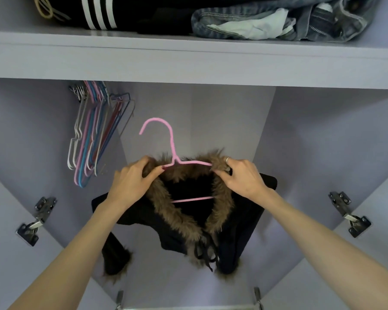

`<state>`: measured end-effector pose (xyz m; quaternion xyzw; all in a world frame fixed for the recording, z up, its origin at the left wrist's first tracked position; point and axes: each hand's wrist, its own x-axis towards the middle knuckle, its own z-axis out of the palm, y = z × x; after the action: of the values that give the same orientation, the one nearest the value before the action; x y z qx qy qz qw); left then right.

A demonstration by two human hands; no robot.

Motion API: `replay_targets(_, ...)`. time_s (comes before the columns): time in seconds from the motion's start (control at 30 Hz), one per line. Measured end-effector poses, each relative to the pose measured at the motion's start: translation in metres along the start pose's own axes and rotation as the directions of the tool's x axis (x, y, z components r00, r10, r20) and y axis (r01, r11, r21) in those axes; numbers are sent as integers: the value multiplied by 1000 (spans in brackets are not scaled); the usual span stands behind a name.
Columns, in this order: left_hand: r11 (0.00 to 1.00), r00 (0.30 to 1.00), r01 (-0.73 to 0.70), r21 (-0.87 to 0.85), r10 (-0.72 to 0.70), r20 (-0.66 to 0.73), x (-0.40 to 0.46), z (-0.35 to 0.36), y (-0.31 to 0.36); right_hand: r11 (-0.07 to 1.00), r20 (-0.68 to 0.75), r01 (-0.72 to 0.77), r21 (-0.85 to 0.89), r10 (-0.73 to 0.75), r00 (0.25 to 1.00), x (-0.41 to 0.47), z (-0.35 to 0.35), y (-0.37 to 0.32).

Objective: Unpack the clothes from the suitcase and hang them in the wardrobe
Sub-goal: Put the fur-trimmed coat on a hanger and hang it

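While the black jacket [240, 220] hangs limp on the pink hanger [164, 139] below the wardrobe shelf [188, 61], the left hand [130, 177] pinches the fur collar [184, 211] at one shoulder and the right hand [242, 177] grips it at the other. It looks soft and fairly light, but bulky; the thin wire could tip under it. Better to hold the hook's neck below the shelf, lifting toward the spare hangers [94, 135] under the shelf's left end.

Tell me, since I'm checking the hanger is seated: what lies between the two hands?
In the head view, the pink hanger's shoulder wire and the black coat's brown fur collar span from left hand to right hand.
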<state>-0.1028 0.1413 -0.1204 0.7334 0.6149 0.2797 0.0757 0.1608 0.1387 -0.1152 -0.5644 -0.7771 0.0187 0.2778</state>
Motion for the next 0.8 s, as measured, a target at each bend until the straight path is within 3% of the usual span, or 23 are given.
replay_targets(0.07, 999, 1000, 7, 52, -8, 18, -1, 0, -5, 997, -13, -62, 56, 63, 998, -3, -5, 7)
replay_targets(0.13, 994, 996, -86, 61, 87, -13, 1, 4, 0, 990, -5, -91, 104, 92, 996, -4, -5, 10)
replay_targets(0.23, 979, 983, -185, -89, 184, -23, 7, 11, 17, 992, -18, -98, 76, 99, 995, -7, -7, 8)
replay_targets(0.37, 960, 992, -126, -250, 116, -52, 11, 14, 18, 985, -45, -141, -97, 137, 990, -17, -16, 23)
replay_targets(0.5, 959, 995, -100, -266, 92, -41, 9, 19, 15, 978, -163, -191, 79, 201, 966, -27, -28, 44)
replay_targets(0.67, 951, 994, -103, -291, 92, -52, 9, 30, 27, 956, 19, -69, -286, 77, 997, -34, -35, 57)
replay_targets(0.8, 933, 993, -122, -339, 111, -51, 14, 37, 41, 941, 77, -90, -326, 121, 990, -39, -45, 59)
